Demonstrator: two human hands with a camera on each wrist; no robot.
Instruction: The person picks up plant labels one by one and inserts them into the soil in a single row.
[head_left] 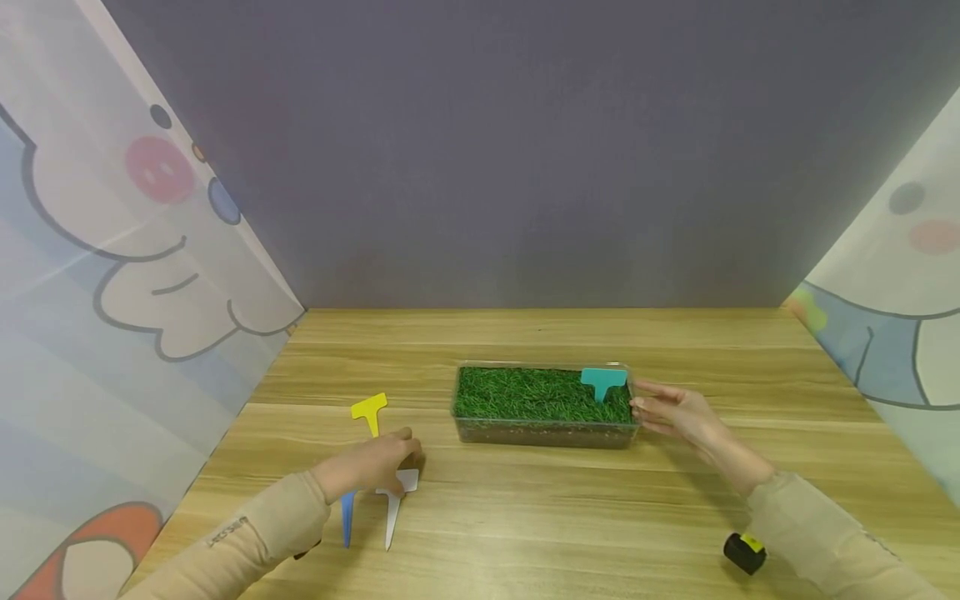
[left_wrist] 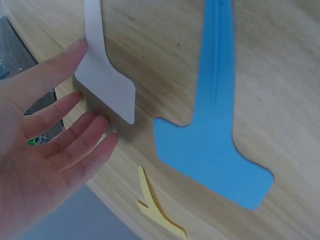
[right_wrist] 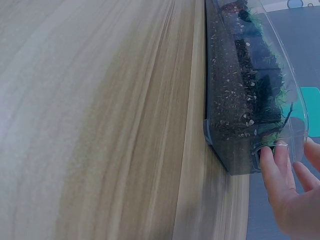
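In the head view my left hand point(head_left: 378, 461) is over a white T-shaped plant label point(head_left: 392, 517) lying on the table. The left wrist view shows the thumb touching that label's edge, the other fingers loosely spread near its head. A blue plant label point(left_wrist: 215, 130) lies beside it, and a yellow one point(head_left: 369, 407) farther back. My right hand point(head_left: 678, 414) touches the right end of a clear plastic planter box point(head_left: 543, 435) with its fingers fairly straight. Green grass point(head_left: 525, 396) over dark soil fills the box. A teal plant label point(head_left: 604, 379) stands upright in the grass near the right end.
The wood-grain table point(head_left: 555, 517) meets a grey panel point(head_left: 480, 167) at the back. Cartoon-printed sheets point(head_left: 135, 275) hang on both sides. Beside the right sleeve shows a small black object point(head_left: 742, 553) with a yellow patch.
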